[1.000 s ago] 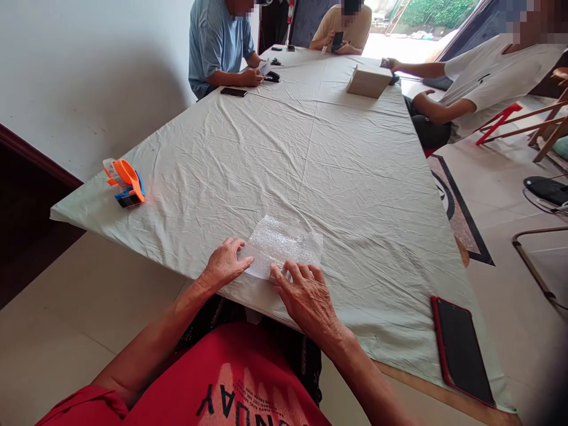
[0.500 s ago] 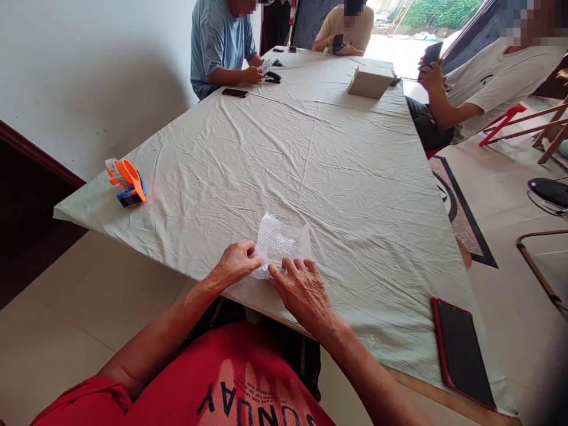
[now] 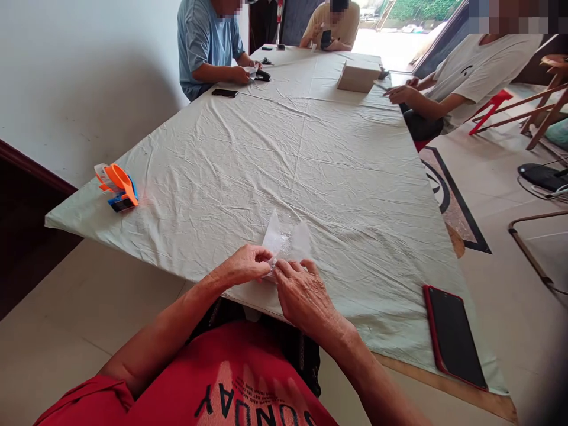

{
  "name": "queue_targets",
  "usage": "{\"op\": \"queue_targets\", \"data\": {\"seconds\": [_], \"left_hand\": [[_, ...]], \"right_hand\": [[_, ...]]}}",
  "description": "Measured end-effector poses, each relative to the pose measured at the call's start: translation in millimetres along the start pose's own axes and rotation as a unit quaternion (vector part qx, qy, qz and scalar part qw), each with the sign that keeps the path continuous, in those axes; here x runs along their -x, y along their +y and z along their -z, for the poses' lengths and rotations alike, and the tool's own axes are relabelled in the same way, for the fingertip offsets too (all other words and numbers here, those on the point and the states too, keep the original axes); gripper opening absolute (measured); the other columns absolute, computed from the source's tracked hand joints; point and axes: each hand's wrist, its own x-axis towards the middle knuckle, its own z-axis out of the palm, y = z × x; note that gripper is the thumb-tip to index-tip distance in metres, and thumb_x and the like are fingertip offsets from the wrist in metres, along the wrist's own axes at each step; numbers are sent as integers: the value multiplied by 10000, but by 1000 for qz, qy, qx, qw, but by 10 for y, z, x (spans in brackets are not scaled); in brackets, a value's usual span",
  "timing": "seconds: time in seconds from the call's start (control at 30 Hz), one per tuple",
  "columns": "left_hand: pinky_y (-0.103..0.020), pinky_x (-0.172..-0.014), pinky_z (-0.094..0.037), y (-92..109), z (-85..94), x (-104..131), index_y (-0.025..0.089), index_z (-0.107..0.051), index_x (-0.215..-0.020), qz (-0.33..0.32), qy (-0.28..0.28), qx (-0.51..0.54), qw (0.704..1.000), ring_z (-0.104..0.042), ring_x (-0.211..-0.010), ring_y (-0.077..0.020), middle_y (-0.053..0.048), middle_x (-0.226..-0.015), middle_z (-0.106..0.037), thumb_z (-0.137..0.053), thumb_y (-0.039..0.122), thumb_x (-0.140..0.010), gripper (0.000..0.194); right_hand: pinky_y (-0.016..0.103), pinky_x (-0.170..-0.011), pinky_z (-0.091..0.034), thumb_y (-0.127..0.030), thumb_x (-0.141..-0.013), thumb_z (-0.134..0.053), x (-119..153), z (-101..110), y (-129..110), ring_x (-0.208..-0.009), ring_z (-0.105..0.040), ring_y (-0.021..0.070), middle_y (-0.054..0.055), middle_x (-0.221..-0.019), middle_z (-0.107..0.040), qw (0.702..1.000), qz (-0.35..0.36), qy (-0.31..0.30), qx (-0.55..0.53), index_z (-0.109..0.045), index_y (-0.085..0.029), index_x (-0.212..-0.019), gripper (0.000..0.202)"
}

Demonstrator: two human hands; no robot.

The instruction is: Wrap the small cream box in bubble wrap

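Observation:
A small clear bubble-wrap sheet (image 3: 286, 239) stands folded up at the near edge of the table (image 3: 310, 154), its two far corners pointing upward. My left hand (image 3: 244, 265) pinches its near left edge with fingers closed. Pressed against it from the right, my right hand (image 3: 302, 293) grips the near right edge. Both hands meet at the sheet's bottom, which they hide.
An orange and blue tape dispenser (image 3: 116, 187) sits at the table's left corner. A red-cased phone (image 3: 453, 335) lies at the near right edge. A cardboard box (image 3: 357, 77) and a black phone (image 3: 224, 93) lie far off, where three other people sit.
The bubble-wrap sheet lay flat under my fingers; both hands have since closed on its near edge and folded it upward. The seated person at right lowered a hand to the table.

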Motion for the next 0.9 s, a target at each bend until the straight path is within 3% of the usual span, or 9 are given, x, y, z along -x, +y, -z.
{"op": "queue_targets", "data": {"seconds": [0.13,0.27,0.4,0.57,0.77,0.9], "left_hand": [[-241,-610,-381,46,55,81,171,-601,-678,-107,-20,-153,982,-502,-677,-135,19,-676,-562,-459,71,-669,174],[-267,-706,-415,68,12,90,178,-606,-720,-160,-23,-260,952,-544,-764,-173,-28,-795,-614,-448,23,-744,222],[-278,-689,-416,57,-41,66,176,-645,-784,-162,-27,-337,927,-563,-765,-196,-72,-846,-614,-447,62,-857,240],[-256,-653,-394,51,30,30,179,-659,-802,-189,-69,-352,914,-557,-730,-175,-59,-832,-602,-448,91,-906,252],[-248,-646,-390,24,66,-47,181,-681,-746,-201,-76,-383,898,-550,-687,-159,-40,-767,-589,-496,171,-928,260],[-259,-695,-437,-27,15,-73,206,-742,-986,-180,-53,-398,898,-617,-770,-190,-61,-881,-654,-583,209,-893,185]], "right_hand": [[397,-898,-374,-100,-890,-513,95,-39,113,-977,-613,232,84,-1060,-705,996,-31,65,-54,-659,-197,-976,195],[404,-861,-449,-324,-941,-527,310,-249,257,-1020,-640,264,131,-1177,-680,961,-183,187,-93,-623,-183,-1133,256],[370,-715,-504,-463,-890,-565,420,-451,279,-805,-678,237,133,-1111,-695,925,-300,153,-178,-533,-160,-1305,515],[343,-685,-500,-534,-853,-559,382,-507,192,-717,-672,222,103,-940,-724,868,-382,132,-287,-530,-112,-1336,642],[318,-653,-468,-546,-815,-571,314,-477,124,-630,-604,199,28,-743,-657,845,-407,125,-323,-554,-84,-1326,689],[294,-614,-438,-454,-796,-556,182,-495,105,-580,-544,180,-16,-633,-568,836,-405,147,-341,-590,-68,-1278,619]]}}
